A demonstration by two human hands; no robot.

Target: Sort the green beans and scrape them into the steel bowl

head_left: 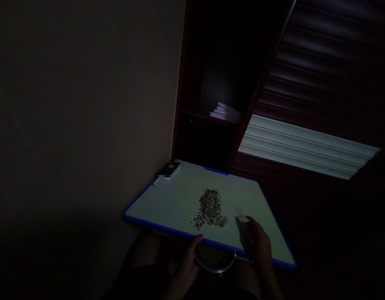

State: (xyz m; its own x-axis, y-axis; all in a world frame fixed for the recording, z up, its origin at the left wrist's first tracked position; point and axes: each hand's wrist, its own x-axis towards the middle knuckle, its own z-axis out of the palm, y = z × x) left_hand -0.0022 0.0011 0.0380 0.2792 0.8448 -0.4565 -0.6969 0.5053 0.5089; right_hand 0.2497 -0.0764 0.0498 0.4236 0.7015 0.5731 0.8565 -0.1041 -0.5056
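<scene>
A loose heap of small dark grains or beans [210, 206] lies spread on a pale, blue-edged board [167, 206]. Below the board's near edge hangs a round metal bowl [217, 271], with greenish-brown grains [211, 255] inside. My left hand [187, 262] is at the bowl's left side, gripping its rim, with the thumb up against the board's edge. My right hand [257, 241] hovers low over the board, right of the heap, its fingers curled together beside a faint pale patch [239, 209]. Darkness hides whatever the fingertips pinch.
A blurred-out device [169, 168] stands at the board's far left corner, by the wall [86, 104]. Behind are a dark shelf with stacked white papers or books [225, 112] and a slatted dark door [307, 75] with a lit strip. My legs are under the board.
</scene>
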